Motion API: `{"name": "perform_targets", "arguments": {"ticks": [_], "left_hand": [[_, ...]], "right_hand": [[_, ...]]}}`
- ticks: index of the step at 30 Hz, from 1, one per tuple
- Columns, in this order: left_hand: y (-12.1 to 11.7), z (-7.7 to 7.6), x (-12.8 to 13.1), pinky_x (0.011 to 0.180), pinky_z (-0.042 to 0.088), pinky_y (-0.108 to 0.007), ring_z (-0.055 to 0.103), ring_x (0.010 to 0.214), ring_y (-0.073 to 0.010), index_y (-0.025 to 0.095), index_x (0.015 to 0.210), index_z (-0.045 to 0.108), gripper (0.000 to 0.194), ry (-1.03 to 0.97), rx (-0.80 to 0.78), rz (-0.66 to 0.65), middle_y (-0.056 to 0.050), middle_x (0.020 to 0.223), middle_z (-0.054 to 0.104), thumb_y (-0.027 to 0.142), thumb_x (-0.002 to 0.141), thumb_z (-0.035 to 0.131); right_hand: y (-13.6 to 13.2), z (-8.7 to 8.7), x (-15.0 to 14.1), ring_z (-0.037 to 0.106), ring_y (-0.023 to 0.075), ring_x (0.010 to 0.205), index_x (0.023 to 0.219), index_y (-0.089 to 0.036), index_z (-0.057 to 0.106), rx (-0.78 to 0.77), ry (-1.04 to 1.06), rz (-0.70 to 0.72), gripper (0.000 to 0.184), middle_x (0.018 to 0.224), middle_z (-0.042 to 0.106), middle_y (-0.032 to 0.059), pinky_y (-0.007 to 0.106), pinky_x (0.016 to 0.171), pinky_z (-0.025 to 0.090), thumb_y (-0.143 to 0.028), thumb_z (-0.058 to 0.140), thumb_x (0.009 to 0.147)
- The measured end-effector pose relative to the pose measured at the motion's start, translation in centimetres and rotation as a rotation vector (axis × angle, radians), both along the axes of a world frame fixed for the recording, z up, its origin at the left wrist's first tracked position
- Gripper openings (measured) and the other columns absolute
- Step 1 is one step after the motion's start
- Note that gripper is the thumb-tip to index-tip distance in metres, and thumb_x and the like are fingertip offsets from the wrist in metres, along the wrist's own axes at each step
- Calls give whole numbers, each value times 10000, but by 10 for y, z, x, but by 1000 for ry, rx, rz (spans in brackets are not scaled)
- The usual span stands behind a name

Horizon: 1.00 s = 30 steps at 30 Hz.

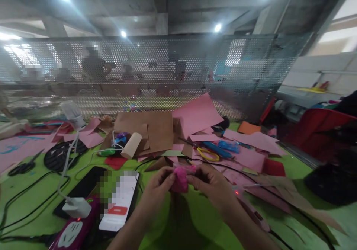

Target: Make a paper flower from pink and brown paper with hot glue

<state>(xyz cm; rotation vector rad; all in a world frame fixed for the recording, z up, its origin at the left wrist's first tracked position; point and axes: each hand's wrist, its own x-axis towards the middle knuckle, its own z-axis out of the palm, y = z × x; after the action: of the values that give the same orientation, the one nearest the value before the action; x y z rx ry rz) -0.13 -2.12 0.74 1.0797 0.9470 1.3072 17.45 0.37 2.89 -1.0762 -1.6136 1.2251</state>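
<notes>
Between both hands, above the green tabletop, is a bright pink lump (180, 180) that looks like modelling clay. Some clear plastic seems to show along its top edge. My left hand (162, 185) pinches the lump's left side between thumb and fingers. From the other side, my right hand (208, 181) is closed, its thumb and fingertips at the lump's right edge. The fingers cover part of the lump, so its full shape is hidden.
Pink paper (199, 114) and brown cardboard (158, 131) lie ahead. Yellow-handled scissors (208, 154) rest beyond my right hand. A lit phone (119, 201) and a purple power strip (73, 229) are at left. Black cables cross the green table. A perforated metal screen (156, 71) stands behind.
</notes>
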Motion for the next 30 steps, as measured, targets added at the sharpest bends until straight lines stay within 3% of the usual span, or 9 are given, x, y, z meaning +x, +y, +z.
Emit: {"name": "perform_targets", "arguments": {"ticks": [4,11,16,20,30], "left_hand": [[-5,-2,7,786,485,-278,624,844,-183,153,903,679,305,-4,33,-45,-57,885,711,404,745,752],[-7,-5,5,697,464,-260,589,766,-173,159,842,669,204,116,20,-26,-34,817,676,353,784,695],[-12,1,2,719,444,-251,589,793,-176,179,865,673,129,276,59,-30,-28,848,676,295,827,630],[-13,5,-1,733,430,-247,578,806,-177,181,874,662,129,394,74,-50,-28,854,663,289,859,592],[-13,4,-3,722,433,-257,571,792,-177,170,873,658,149,392,67,-150,-34,844,648,299,867,585]], "right_hand": [[-5,-2,5,530,143,633,817,-175,669,37,-27,-15,269,688,603,-11,260,585,423,-433,714,757],[-8,9,14,593,175,766,994,-206,681,92,-86,-14,279,880,678,39,261,622,456,-436,669,837],[-9,17,16,567,174,724,828,-190,711,155,-181,7,222,787,654,31,273,625,433,-399,636,844],[-11,18,15,514,144,647,757,-174,703,116,-206,32,240,683,601,7,266,604,396,-380,620,850],[-7,16,17,541,120,586,804,-168,720,-123,-82,173,204,642,622,-2,244,558,426,-371,711,779]]}}
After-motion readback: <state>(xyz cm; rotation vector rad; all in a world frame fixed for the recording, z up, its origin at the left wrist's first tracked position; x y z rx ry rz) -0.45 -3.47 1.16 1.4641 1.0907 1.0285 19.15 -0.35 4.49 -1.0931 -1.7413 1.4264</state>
